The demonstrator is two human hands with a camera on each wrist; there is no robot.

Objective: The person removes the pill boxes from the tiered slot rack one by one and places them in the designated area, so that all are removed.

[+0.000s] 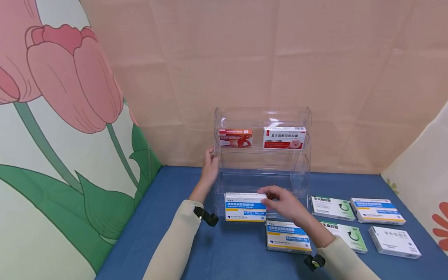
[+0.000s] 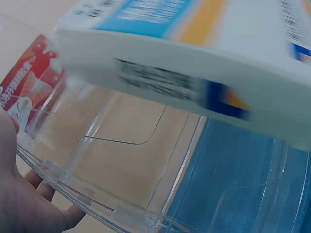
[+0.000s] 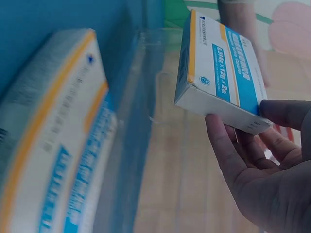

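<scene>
With its thumb and fingertips, my right hand (image 1: 285, 203) pinches the right end of a white, blue and yellow medicine box (image 1: 245, 209). The box is held upright before the lower part of a clear plastic display rack (image 1: 260, 170). My left hand (image 1: 210, 171) grips the rack's left side edge; in the left wrist view its fingers (image 2: 46, 190) wrap behind the clear panel. A red medicine box (image 1: 235, 138) and a white-and-red one (image 1: 284, 138) stand on the upper tier. The right wrist view shows the held box (image 3: 226, 68) tilted, its underside edge facing the fingers.
On the blue tablecloth (image 1: 224, 252), a matching blue-and-white box (image 1: 287, 237) lies below the right forearm. Further right lie two green-and-white boxes (image 1: 332, 208), another blue-and-white box (image 1: 378, 210) and a plain white box (image 1: 394, 242). A beige cloth backdrop (image 1: 350, 77) hangs behind the rack.
</scene>
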